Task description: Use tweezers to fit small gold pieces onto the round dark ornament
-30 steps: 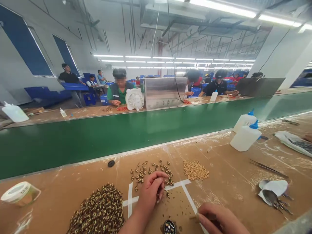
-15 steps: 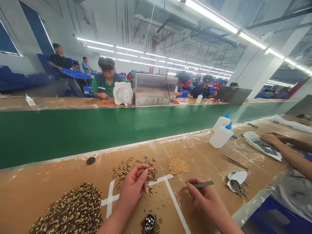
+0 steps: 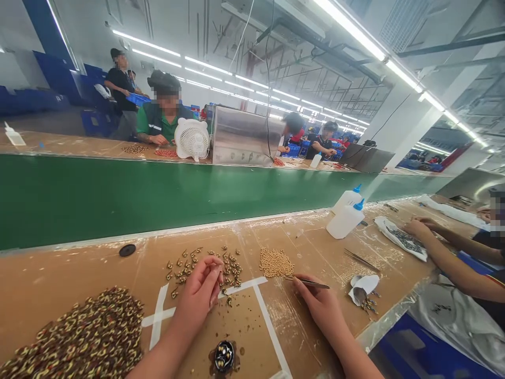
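Observation:
My left hand (image 3: 199,295) is curled in a pinch beside several small brass-coloured pieces (image 3: 205,263) scattered on the brown table; what its fingertips hold is too small to make out. My right hand (image 3: 317,302) grips metal tweezers (image 3: 310,282), their tips pointing left toward a heap of pale beads (image 3: 275,262). White tape lines (image 3: 258,305) mark a square between my hands. A small dark round dish (image 3: 223,355) sits near the front edge. A big pile of spotted brown-and-cream pieces (image 3: 82,337) lies at my left.
A green conveyor belt (image 3: 158,195) runs behind the table. Two white squeeze bottles with blue caps (image 3: 345,216) stand at the right, with spare tweezers (image 3: 361,259) and a white scoop (image 3: 363,287). A co-worker's arms (image 3: 445,258) reach in from the right. Other people sit beyond the belt.
The view has swung to the right and down. My right hand has come forward with the tweezers toward the bead heap. My left hand stays pinched by the brass pieces.

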`<action>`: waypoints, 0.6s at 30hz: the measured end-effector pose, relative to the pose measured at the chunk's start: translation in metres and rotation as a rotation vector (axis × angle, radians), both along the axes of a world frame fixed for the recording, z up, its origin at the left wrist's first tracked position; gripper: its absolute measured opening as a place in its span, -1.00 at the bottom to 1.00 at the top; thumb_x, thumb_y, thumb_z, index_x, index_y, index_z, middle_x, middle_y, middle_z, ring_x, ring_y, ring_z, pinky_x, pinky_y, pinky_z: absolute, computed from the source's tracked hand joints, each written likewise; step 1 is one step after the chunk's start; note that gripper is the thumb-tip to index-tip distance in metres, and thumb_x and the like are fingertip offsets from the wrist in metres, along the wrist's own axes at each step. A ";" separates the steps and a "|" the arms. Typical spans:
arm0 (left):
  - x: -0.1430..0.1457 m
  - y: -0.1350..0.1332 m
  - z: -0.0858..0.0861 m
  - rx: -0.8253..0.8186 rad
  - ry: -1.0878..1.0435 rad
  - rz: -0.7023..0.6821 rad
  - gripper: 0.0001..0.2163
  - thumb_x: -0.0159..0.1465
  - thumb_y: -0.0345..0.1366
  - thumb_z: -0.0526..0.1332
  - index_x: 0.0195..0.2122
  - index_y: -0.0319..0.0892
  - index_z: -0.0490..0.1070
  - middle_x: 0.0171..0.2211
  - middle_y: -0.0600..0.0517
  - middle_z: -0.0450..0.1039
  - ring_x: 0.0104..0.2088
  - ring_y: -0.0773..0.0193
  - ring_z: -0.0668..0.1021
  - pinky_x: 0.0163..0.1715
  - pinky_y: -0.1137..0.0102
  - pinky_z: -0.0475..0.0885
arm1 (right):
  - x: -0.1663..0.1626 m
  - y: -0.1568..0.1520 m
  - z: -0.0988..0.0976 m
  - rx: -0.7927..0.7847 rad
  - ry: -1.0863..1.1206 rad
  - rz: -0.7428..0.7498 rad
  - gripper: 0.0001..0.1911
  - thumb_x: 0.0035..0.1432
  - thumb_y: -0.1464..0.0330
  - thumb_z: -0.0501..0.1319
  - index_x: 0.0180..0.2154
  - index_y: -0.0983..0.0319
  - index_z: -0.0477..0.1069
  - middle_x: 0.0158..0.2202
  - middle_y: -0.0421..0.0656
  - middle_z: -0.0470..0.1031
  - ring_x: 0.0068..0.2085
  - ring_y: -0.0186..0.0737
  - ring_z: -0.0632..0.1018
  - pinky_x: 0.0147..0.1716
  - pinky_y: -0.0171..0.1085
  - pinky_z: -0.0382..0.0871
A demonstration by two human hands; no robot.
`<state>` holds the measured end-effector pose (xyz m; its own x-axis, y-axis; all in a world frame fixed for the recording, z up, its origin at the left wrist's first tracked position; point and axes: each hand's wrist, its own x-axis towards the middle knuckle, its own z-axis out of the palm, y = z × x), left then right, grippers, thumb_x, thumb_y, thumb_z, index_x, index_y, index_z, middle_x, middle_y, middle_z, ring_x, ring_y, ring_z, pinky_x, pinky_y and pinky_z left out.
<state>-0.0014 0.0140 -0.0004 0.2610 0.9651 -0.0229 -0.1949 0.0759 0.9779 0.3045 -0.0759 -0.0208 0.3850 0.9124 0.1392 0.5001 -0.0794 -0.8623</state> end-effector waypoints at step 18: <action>0.001 -0.004 -0.002 -0.049 -0.053 -0.187 -0.50 0.30 0.20 0.28 -0.23 -0.25 0.57 -0.43 0.01 0.53 -0.74 0.53 0.22 -0.73 0.51 -0.04 | -0.100 0.066 0.041 0.316 0.337 0.440 -0.52 0.30 -0.07 0.36 -0.32 0.22 0.65 -0.47 -0.11 0.56 -0.42 -0.17 0.57 -0.38 -0.24 0.50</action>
